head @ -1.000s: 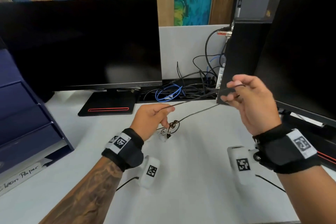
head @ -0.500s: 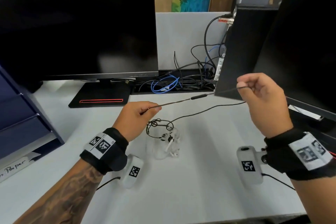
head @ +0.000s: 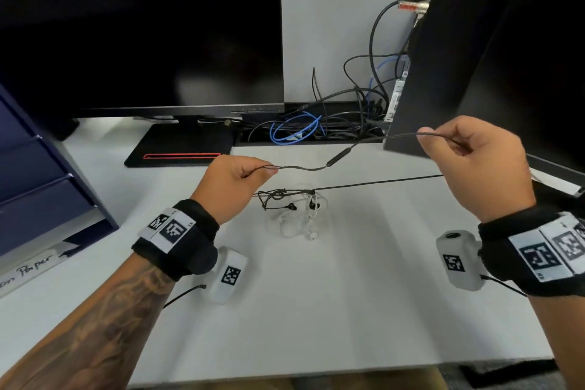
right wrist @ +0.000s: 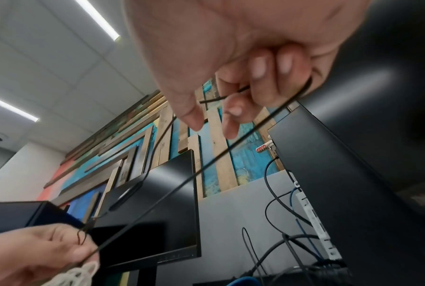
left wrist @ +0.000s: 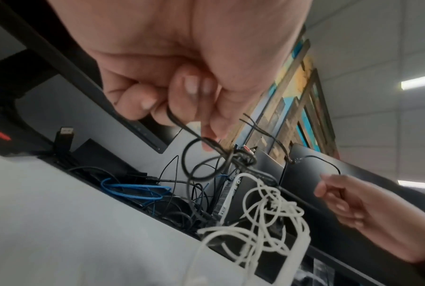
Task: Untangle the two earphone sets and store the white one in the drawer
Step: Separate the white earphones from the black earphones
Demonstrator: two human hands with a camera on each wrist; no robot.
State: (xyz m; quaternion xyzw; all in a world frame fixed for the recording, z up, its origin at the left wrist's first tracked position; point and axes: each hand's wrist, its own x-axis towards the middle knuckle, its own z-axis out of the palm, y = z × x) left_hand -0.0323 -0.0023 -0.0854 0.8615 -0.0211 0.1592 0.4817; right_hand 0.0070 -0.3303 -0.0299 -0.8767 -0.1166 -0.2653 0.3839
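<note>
My left hand [head: 272,169] pinches the black earphone cable [head: 304,168] above the desk. My right hand [head: 424,133] pinches the same cable farther right, and the inline remote [head: 339,158] hangs between the two. A second black strand [head: 380,181] runs from the right hand down to a knot [head: 278,195]. The knot sits on the white earphones [head: 297,222], which lie bunched on the desk. In the left wrist view the black loops [left wrist: 199,166] hang under my left hand [left wrist: 181,116] over the white cable [left wrist: 267,212]. My right hand [right wrist: 213,120] grips two black strands [right wrist: 206,164].
A dark blue drawer unit [head: 38,174] stands at the left edge of the white desk [head: 316,310], its drawers closed. Two black monitors [head: 142,25] stand behind. A nest of black and blue cables [head: 297,131] lies in the tray between them.
The hands have drawn slightly apart along the black cable. The tangle, which hung by my left hand a second ago, now lies on the desk. The upper strand sags a little.
</note>
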